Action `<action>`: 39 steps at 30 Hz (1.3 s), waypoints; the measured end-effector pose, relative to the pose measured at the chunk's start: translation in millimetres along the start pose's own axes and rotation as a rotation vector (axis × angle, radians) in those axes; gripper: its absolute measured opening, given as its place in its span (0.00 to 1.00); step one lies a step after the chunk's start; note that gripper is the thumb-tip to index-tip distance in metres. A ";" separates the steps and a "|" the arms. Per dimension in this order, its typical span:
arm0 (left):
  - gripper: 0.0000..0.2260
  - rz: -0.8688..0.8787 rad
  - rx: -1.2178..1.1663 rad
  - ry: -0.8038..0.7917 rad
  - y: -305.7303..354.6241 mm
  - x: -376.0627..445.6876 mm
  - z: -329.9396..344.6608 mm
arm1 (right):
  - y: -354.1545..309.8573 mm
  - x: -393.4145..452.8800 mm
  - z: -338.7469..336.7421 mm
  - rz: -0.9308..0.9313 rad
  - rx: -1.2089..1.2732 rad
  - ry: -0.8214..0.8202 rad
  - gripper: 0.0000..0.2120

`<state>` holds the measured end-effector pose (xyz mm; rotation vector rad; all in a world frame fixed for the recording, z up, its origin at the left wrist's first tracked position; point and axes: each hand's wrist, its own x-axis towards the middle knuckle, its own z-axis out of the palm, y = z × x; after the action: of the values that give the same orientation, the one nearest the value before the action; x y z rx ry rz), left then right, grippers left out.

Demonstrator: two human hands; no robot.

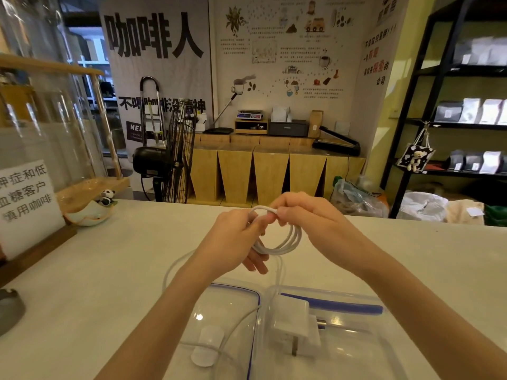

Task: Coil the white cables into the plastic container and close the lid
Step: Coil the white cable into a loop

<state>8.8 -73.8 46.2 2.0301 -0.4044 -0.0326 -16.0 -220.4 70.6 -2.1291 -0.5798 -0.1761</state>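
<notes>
Both hands hold a white cable (285, 244) wound into a small coil above the pale counter. My left hand (238, 237) has its fingers through the loops, and my right hand (304, 218) pinches the top of the coil. A loose length of cable (175, 267) trails down across the counter. Near the front edge stands a clear plastic container (354, 341) with a blue seal, holding a white charger plug (295, 329). Left of it lies the clear lid (233, 305) with a blue rim. A white round charging puck (204, 355) and its thin cable lie on the lid.
A sign with printed text (26, 204) stands at the left beside a panda ornament in a bowl (94, 209). A dark ashtray (9, 308) sits at the far left edge. A glass display case (41, 105) rises behind the sign.
</notes>
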 end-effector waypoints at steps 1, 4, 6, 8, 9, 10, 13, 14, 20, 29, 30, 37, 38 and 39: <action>0.14 -0.002 -0.020 -0.016 1.0 -0.8 -1.7 | 1.5 0.9 -1.2 -0.002 0.016 -0.022 0.12; 0.15 -0.013 -0.092 -0.065 2.6 -2.4 -7.3 | 6.9 1.8 -0.9 -0.014 0.023 0.012 0.07; 0.15 -0.026 -0.149 -0.095 3.9 -3.0 -9.7 | 10.6 2.5 0.5 -0.010 0.019 0.058 0.08; 0.15 -0.030 -0.177 -0.106 5.4 -4.0 -10.3 | 14.7 3.6 2.5 0.000 0.034 0.081 0.09; 0.15 -0.028 -0.178 -0.101 5.8 -4.5 -10.2 | 16.7 3.8 3.5 0.007 0.040 0.084 0.09; 0.15 -0.026 -0.171 -0.092 6.3 -4.9 -9.7 | 18.6 3.9 4.5 0.013 0.039 0.089 0.10; 0.14 -0.017 -0.137 -0.073 7.2 -5.6 -6.4 | 24.5 2.5 7.6 -0.017 -0.029 0.196 0.10; 0.14 -0.013 -0.132 -0.070 7.4 -5.7 -5.1 | 25.4 1.6 8.0 -0.048 -0.065 0.267 0.10; 0.12 0.033 -0.161 -0.053 10.1 -6.8 -3.7 | 23.0 -1.8 6.2 -0.022 -0.047 0.326 0.20; 0.13 0.056 -0.266 -0.190 14.8 -11.0 -12.2 | 13.8 -4.6 -5.8 0.146 0.263 -0.061 0.11; 0.13 0.056 -0.272 -0.203 15.1 -11.0 -13.2 | 12.7 -5.1 -5.7 0.140 0.243 -0.060 0.10; 0.14 0.054 -0.302 -0.286 12.0 -10.6 -21.5 | 11.6 -3.9 -4.3 0.318 0.324 0.000 0.28; 0.14 0.051 -0.295 -0.295 11.8 -10.6 -22.7 | 11.0 -4.9 -4.6 0.327 0.346 -0.004 0.26; 0.14 0.046 -0.282 -0.303 11.6 -10.5 -23.7 | 11.3 -6.2 -5.2 0.325 0.347 -0.003 0.24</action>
<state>0.4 -55.3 66.0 1.7384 -0.6014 -0.3529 -15.7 -232.2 63.2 -1.8516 -0.2374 0.1037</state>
